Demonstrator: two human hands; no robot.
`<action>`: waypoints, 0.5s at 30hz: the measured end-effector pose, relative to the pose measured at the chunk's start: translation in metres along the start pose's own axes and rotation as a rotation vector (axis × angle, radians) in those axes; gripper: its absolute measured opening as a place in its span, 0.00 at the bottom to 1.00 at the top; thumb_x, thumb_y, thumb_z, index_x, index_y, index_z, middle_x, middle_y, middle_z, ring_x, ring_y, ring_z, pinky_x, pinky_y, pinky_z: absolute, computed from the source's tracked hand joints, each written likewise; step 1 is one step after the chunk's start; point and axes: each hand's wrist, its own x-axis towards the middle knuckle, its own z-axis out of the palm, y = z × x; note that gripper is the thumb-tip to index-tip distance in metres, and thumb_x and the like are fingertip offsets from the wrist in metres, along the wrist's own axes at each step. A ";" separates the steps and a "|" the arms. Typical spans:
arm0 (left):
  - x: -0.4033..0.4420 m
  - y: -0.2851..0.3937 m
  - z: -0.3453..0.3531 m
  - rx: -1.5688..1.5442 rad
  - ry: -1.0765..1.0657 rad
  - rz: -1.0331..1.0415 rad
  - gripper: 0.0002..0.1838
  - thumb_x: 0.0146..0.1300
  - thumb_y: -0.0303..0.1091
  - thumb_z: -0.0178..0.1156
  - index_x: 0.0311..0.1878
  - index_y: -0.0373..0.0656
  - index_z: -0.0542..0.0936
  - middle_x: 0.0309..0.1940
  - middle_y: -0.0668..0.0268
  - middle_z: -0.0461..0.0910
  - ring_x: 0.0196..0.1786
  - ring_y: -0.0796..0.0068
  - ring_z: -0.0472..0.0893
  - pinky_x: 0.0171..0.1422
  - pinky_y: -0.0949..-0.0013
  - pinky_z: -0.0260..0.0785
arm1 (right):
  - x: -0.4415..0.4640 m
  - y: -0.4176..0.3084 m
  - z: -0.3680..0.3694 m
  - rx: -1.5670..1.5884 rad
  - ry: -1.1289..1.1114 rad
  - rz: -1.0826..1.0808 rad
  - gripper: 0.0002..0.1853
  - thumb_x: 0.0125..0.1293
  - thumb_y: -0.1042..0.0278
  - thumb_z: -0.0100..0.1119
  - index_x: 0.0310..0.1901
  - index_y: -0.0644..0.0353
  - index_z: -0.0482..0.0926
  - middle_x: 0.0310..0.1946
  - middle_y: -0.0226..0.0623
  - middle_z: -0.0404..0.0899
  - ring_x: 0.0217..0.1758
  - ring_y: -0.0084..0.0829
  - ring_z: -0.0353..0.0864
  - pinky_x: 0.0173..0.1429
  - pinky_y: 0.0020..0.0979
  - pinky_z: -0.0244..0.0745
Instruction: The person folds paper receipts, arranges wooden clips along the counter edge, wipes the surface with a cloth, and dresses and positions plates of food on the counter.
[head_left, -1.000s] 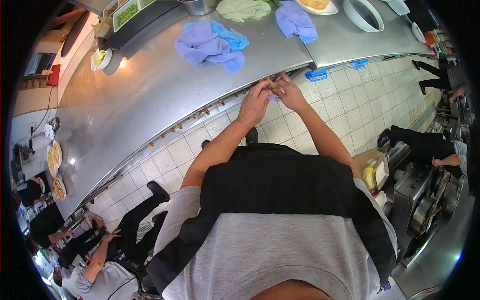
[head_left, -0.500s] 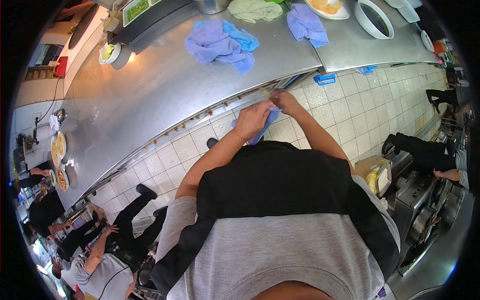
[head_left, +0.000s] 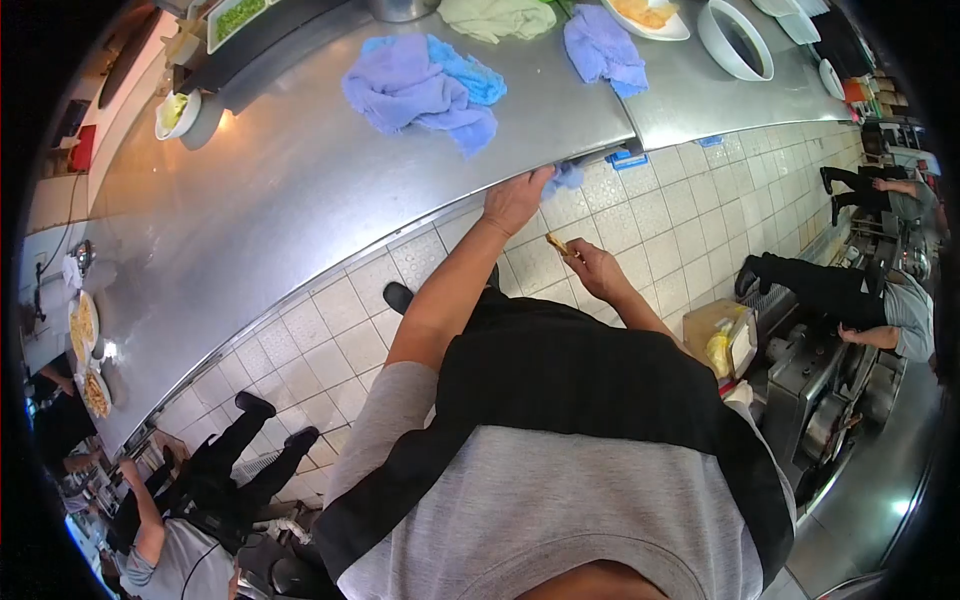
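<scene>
My left hand (head_left: 516,201) is at the front edge of the steel counter (head_left: 250,200), its fingers closed on a purple cloth (head_left: 563,178) that hangs below the edge. Lower and to the right, my right hand (head_left: 597,270) pinches a small brownish-yellow item (head_left: 557,244) over the tiled floor; what it is cannot be made out. On the counter above my hands lie a purple towel (head_left: 415,88), a blue cloth (head_left: 468,72) and another purple towel (head_left: 605,48).
A pale green cloth (head_left: 497,17), a plate of food (head_left: 650,18) and a bowl of dark liquid (head_left: 735,40) stand at the back. A co-worker (head_left: 190,520) is at lower left, another (head_left: 895,305) at right by the stove (head_left: 800,375). Food plates (head_left: 84,327) sit far left.
My hands have moved apart: the left stays by the counter edge with the cloth, the right has come down toward my body with the small item. The drawer-like gap under the counter edge no longer shows.
</scene>
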 end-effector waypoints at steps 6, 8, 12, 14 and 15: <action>0.004 -0.010 0.021 0.138 0.006 -0.189 0.11 0.60 0.34 0.53 0.41 0.43 0.81 0.38 0.55 0.81 0.43 0.53 0.80 0.49 0.54 0.71 | 0.018 -0.013 0.006 0.261 -0.046 0.087 0.12 0.69 0.62 0.49 0.45 0.63 0.71 0.25 0.39 0.80 0.26 0.34 0.79 0.33 0.35 0.73; 0.006 -0.013 0.035 0.109 0.052 -0.304 0.11 0.60 0.36 0.53 0.39 0.43 0.82 0.37 0.54 0.82 0.43 0.53 0.80 0.49 0.54 0.71 | 0.025 -0.018 0.007 0.323 -0.051 0.122 0.13 0.69 0.63 0.49 0.47 0.64 0.72 0.24 0.36 0.79 0.23 0.29 0.78 0.31 0.32 0.73; 0.030 -0.015 0.009 -0.187 -0.251 -0.684 0.13 0.60 0.40 0.54 0.38 0.43 0.82 0.38 0.54 0.82 0.43 0.51 0.80 0.50 0.52 0.70 | 0.036 -0.036 0.006 0.482 0.007 0.148 0.20 0.71 0.62 0.47 0.59 0.65 0.69 0.21 0.32 0.74 0.21 0.23 0.72 0.28 0.27 0.69; 0.037 -0.016 -0.003 -0.263 -0.401 -0.780 0.14 0.61 0.42 0.53 0.40 0.43 0.81 0.40 0.54 0.82 0.44 0.50 0.80 0.51 0.51 0.69 | 0.040 -0.053 -0.003 0.538 0.048 0.172 0.23 0.73 0.62 0.46 0.65 0.64 0.65 0.20 0.29 0.71 0.21 0.20 0.69 0.27 0.24 0.67; 0.035 -0.019 0.003 -0.221 -0.321 -0.732 0.15 0.61 0.42 0.53 0.41 0.43 0.81 0.41 0.54 0.82 0.45 0.50 0.80 0.52 0.51 0.69 | 0.043 -0.062 -0.009 0.546 0.074 0.178 0.25 0.72 0.63 0.46 0.68 0.64 0.62 0.19 0.27 0.68 0.20 0.19 0.66 0.25 0.23 0.65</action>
